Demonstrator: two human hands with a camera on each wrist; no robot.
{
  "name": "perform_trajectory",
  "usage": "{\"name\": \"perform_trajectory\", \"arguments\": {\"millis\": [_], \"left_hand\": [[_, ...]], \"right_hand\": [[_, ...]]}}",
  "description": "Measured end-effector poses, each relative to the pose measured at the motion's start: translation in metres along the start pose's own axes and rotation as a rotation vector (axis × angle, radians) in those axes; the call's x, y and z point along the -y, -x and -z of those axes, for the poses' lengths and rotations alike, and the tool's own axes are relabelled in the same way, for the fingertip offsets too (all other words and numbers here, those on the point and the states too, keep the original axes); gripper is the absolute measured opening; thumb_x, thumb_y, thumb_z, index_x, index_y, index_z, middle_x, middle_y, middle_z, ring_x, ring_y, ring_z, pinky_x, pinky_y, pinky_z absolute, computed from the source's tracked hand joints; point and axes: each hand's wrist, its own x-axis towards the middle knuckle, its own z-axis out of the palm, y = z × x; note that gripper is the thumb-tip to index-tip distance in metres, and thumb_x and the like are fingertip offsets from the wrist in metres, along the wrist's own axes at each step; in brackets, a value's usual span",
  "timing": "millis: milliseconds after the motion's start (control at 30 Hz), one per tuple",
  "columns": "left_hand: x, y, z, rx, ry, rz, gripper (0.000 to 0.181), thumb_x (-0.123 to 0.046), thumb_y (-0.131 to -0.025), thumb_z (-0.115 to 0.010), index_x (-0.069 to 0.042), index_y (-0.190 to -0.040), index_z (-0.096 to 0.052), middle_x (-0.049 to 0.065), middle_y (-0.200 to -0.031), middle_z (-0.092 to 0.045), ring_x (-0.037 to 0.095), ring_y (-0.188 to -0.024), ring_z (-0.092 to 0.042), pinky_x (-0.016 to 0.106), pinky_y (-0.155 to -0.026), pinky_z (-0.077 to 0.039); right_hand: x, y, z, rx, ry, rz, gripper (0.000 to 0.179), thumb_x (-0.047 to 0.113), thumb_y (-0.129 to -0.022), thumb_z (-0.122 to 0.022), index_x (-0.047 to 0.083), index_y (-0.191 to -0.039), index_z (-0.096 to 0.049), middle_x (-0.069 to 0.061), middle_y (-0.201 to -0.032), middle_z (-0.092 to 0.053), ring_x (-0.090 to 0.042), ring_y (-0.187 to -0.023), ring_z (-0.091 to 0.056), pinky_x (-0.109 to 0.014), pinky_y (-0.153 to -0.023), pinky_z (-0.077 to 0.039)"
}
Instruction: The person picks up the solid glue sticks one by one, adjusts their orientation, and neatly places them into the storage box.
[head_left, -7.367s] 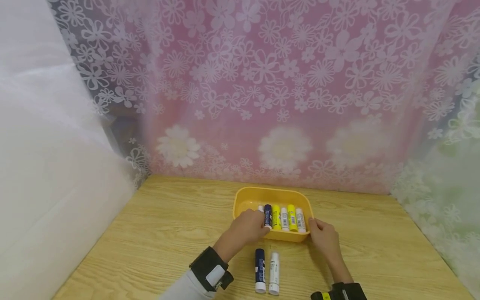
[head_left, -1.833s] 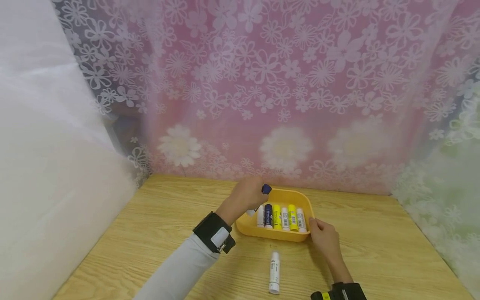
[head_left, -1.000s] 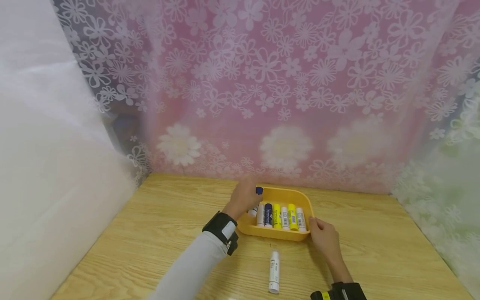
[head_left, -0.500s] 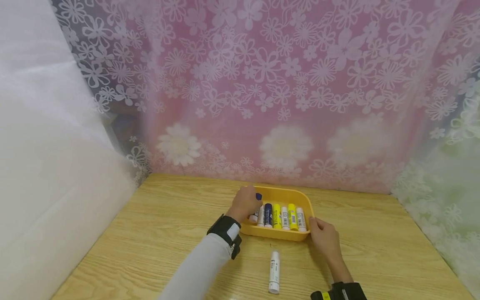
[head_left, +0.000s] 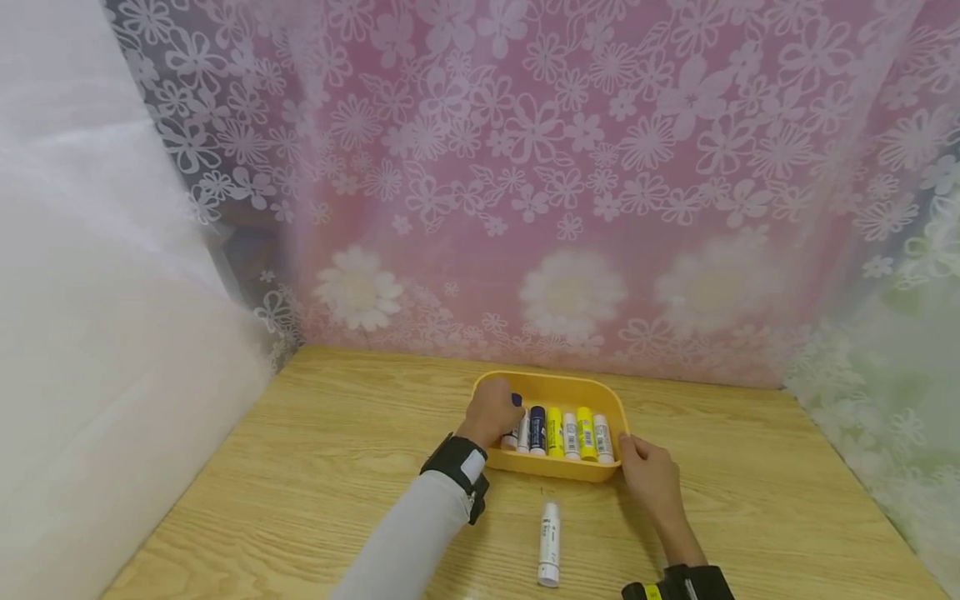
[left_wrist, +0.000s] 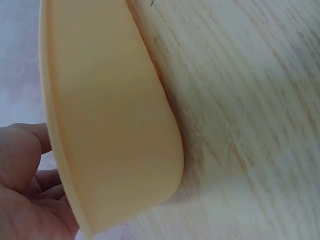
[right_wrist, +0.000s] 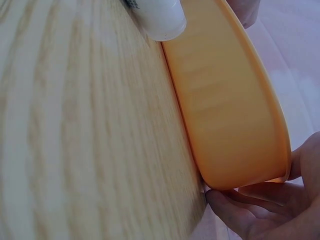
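In the head view a row of glue sticks, white, yellow and dark blue, lies in a yellow plastic basket. My left hand reaches into the basket's left end and grips a dark blue glue stick beside the row; my fingers hide part of it. At the front right corner, my right hand holds the basket's rim. In the right wrist view its fingers curl under that corner. One white glue stick lies on the table in front of the basket. The left wrist view shows mostly the basket's outer wall.
The wood-grain table runs back to a pink flowered curtain close behind the basket. A white sheet hangs along the left side, and pale flowered sheeting along the right.
My left hand has taken the dark blue glue stick from the table and lowered it into the basket's left end, left of the row. The right hand has stayed at the corner.
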Motion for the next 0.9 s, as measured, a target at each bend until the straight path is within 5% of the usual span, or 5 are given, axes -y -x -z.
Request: {"name": "perform_trajectory", "arguments": {"millis": [900], "left_hand": [[0.007,-0.002,-0.012,-0.016,-0.018,0.021,0.025,-0.020,-0.089,-0.080,0.000,-0.088,-0.066,0.004,-0.067,-0.048,0.017,-0.057,-0.049,0.026,-0.049,-0.035]], "right_hand": [[-0.002,-0.002,0.000,-0.008,0.010,0.008,0.058,0.041,-0.108,-0.038,-0.003,-0.144,-0.052,-0.027,-0.145,-0.051,-0.047,-0.140,-0.042,-0.060,-0.110,-0.038]]}}
